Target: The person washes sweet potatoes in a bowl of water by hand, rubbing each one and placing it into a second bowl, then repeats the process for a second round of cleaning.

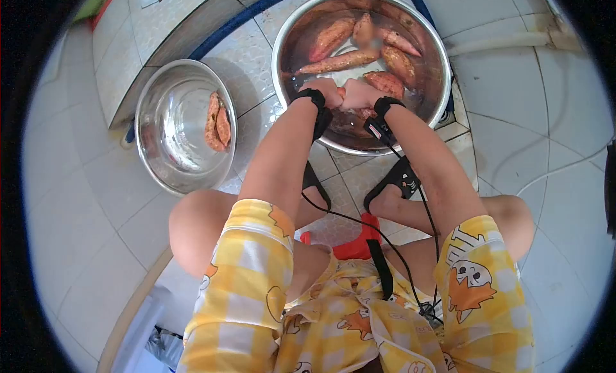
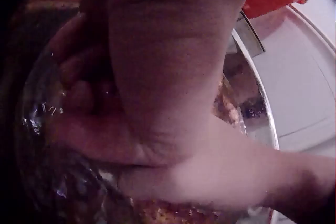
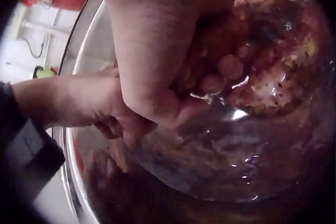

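A large steel basin [image 1: 280, 58] holds brownish water and several reddish sweet potatoes [image 1: 337, 61]. Both hands are low over its near side, close together. My left hand [image 1: 325, 92] has its fingers curled round a sweet potato [image 1: 342, 91], of which just a small orange-red bit shows between the hands. From the other side my right hand [image 1: 359, 94] grips the same sweet potato, its fingertips [image 3: 230, 67] bent in at the water. Most of the held piece is hidden by the hands. Another sweet potato [image 1: 385, 84] lies in the water just beyond the right hand.
On the left stands a smaller steel basin [image 1: 154, 116] with two sweet potatoes [image 1: 217, 124] in it. A tiled ledge [image 1: 160, 26] runs behind it. Black cables [image 1: 359, 220] hang from the wrists across the lap, above a red stool [image 1: 359, 244]. A pipe [image 1: 500, 42] is at right.
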### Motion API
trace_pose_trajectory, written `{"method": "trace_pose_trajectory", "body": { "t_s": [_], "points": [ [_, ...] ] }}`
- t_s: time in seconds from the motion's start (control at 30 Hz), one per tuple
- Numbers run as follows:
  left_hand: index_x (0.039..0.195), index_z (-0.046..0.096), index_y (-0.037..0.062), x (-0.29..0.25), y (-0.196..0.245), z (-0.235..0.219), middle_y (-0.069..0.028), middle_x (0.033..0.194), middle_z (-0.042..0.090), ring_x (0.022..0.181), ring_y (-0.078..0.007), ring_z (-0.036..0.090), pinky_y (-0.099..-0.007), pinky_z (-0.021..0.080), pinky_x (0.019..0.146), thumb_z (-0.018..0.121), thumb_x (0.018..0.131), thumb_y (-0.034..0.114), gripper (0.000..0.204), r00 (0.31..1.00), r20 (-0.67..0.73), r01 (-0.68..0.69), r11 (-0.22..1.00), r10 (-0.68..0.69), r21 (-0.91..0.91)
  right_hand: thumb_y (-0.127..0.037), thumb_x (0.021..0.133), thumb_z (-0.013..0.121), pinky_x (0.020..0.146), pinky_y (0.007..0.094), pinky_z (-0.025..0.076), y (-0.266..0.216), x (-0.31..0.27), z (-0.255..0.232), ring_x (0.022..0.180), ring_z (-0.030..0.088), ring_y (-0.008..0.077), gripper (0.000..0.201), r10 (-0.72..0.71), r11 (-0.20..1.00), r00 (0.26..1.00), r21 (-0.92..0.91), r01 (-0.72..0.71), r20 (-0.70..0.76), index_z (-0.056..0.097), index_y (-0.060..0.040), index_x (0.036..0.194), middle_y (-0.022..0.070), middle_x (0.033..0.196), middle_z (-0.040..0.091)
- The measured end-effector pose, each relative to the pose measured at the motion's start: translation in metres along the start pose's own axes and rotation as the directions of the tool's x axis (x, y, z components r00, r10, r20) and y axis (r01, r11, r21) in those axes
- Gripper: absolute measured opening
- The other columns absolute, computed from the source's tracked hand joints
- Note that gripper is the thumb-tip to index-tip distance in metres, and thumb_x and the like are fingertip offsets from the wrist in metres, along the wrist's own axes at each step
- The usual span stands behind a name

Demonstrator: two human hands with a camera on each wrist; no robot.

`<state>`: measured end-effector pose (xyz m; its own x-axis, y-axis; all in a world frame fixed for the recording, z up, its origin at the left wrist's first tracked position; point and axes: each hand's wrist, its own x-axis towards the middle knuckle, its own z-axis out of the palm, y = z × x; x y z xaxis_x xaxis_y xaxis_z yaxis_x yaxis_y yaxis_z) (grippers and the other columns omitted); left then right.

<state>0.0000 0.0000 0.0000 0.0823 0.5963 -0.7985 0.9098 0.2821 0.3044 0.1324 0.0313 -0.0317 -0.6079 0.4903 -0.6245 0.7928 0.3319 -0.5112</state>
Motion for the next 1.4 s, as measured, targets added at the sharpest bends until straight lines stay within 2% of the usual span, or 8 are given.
{"method": "trace_pose_trajectory", "body": {
  "t_s": [0.47,0.57,0.67,0.77,0.87,1.1,1.23,1.4],
  "points": [
    [0.082,0.061,0.0053,0.0,-0.001,0.009,-0.0153,0.08,0.062,0.08,-0.0307,0.06,-0.0392,0.048,0.071,0.06,0.062,0.012,0.021,0.815,-0.311,-0.296,0.813,0.488,0.502,-0.008,0.06,0.065,0.041,0.0252,0.041,-0.009,-0.03,-0.031,0.046,0.052,0.0132,0.015,-0.064,0.75,0.902,0.617,-0.239,0.428,0.055,0.0037,0.061,0.0073,0.055,0.055],
    [0.087,0.059,0.0045,0.006,-0.001,0.015,-0.0156,0.083,0.062,0.082,-0.0316,0.06,-0.0398,0.048,0.072,0.06,0.064,0.01,0.024,0.827,-0.315,-0.324,0.852,0.467,0.411,-0.01,0.06,0.064,0.05,0.0306,0.046,0.017,-0.011,-0.004,0.054,0.059,0.0199,0.017,-0.005,0.886,0.975,0.452,-0.098,0.221,0.059,0.0038,0.067,0.0124,0.062,0.059],
    [0.089,0.059,0.005,0.007,0.0,0.016,-0.0169,0.087,0.061,0.085,-0.0321,0.059,-0.0408,0.048,0.072,0.061,0.064,0.011,0.027,0.849,-0.295,-0.331,0.877,0.437,0.348,-0.012,0.06,0.062,0.06,0.0381,0.048,0.013,-0.006,0.002,0.069,0.061,0.0285,0.02,-0.054,0.996,0.986,-0.083,0.042,-0.157,0.06,0.002,0.073,0.0174,0.073,0.062],
    [0.09,0.058,0.0048,0.009,0.0,0.014,-0.0182,0.09,0.06,0.088,-0.0325,0.058,-0.0408,0.048,0.074,0.061,0.065,0.011,0.025,0.846,-0.392,-0.29,0.929,0.361,0.229,-0.013,0.06,0.062,0.068,0.0421,0.047,0.004,-0.011,-0.002,0.08,0.059,0.0332,0.026,0.024,0.992,0.96,-0.111,-0.057,-0.28,0.058,0.0008,0.082,0.02,0.082,0.06],
    [0.09,0.058,0.0048,0.006,0.009,0.01,-0.0192,0.093,0.059,0.089,-0.0331,0.058,-0.0412,0.047,0.076,0.06,0.068,0.011,0.024,0.943,-0.286,-0.15,0.984,0.171,0.096,-0.013,0.061,0.063,0.07,0.0403,0.048,-0.006,-0.014,-0.008,0.083,0.059,0.0317,0.029,-0.074,0.963,0.953,-0.269,-0.008,-0.293,0.055,0.0004,0.085,0.0189,0.085,0.06],
    [0.092,0.058,0.0055,0.021,0.014,0.027,-0.0179,0.097,0.059,0.093,-0.0325,0.057,-0.041,0.047,0.078,0.058,0.07,0.013,0.023,0.898,-0.413,-0.131,0.988,0.153,0.082,-0.015,0.063,0.063,0.071,0.0377,0.049,0.006,-0.001,0.011,0.084,0.06,0.028,0.027,0.087,0.987,0.947,-0.1,-0.124,-0.308,0.056,0.0019,0.084,0.0189,0.088,0.061],
    [0.094,0.058,0.0065,0.017,0.002,0.022,-0.0163,0.098,0.059,0.093,-0.0313,0.057,-0.0405,0.046,0.079,0.065,0.065,0.024,0.035,0.957,-0.17,-0.196,0.955,0.236,0.224,-0.019,0.055,0.069,0.069,0.0375,0.049,0.007,0.002,-0.005,0.083,0.062,0.0271,0.036,0.206,0.977,0.945,-0.009,-0.211,0.253,0.061,-0.0007,0.086,0.0158,0.087,0.063],
    [0.094,0.059,0.0073,0.024,-0.003,0.032,-0.016,0.097,0.06,0.092,-0.0304,0.058,-0.0404,0.047,0.078,0.062,0.067,0.024,0.032,0.936,-0.285,-0.165,0.974,0.204,0.156,-0.022,0.057,0.067,0.07,0.0388,0.049,-0.011,-0.002,0.002,0.083,0.062,0.0283,0.033,0.117,0.966,0.978,-0.211,-0.152,-0.171,0.064,-0.0041,0.084,0.0151,0.087,0.063]
  ]
}}
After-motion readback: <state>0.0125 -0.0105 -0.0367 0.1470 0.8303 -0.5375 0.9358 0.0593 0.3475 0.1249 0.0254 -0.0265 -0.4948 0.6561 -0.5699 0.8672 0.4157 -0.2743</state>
